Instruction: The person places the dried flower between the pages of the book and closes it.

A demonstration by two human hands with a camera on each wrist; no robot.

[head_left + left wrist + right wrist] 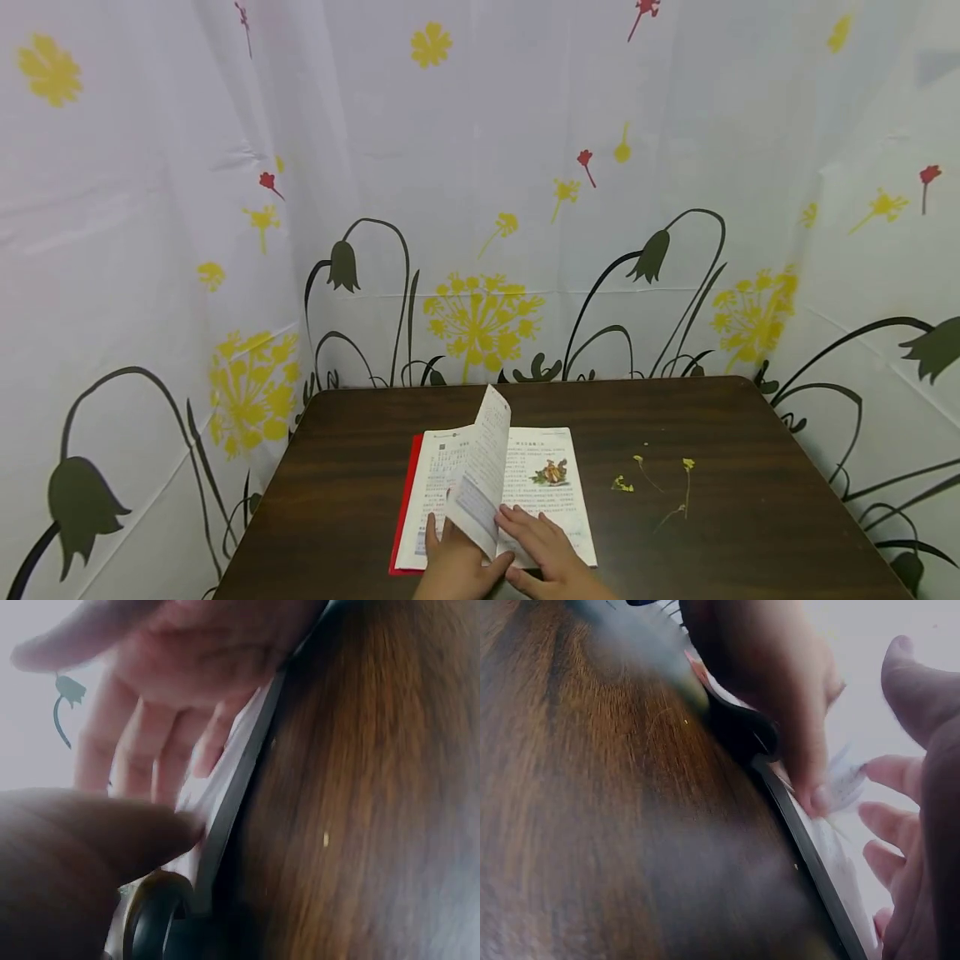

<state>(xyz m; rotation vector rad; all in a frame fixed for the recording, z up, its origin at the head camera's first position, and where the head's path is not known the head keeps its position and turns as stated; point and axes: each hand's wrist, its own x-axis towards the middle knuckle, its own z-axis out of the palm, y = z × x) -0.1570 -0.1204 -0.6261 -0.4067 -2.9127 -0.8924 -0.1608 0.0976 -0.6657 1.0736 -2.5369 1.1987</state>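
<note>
Nearest the camera, both hands worked the bottom edge of an open book [495,492]. The left hand [457,562] pinched the lower edge of a lifted page [483,467], thumb beside it on the left-hand page; the left wrist view showed that thumb against the paper edge. The right hand [543,546] lay flat on the right-hand page, fingers straight and spread, pressing it down, grasping nothing.

The book lay open near the front middle of the dark wooden table [750,533], its red cover [405,508] showing along the left edge. The lifted page stood nearly upright over the spine, slightly curled.

Risks, as judged: the page was held at one low point only, so a quick pull could crease or tear it near the spine. If the flat hand eased off, the book might slide on the smooth tabletop. The upright page could also flop back if the pinch slipped.

Farther right, well apart from the book, small yellow-green flower sprigs [660,483] lay loose on the table; a sweep of the arm could scatter them.

Containers: none seen. Beyond the table hung a white curtain [480,208] printed with flowers.
</note>
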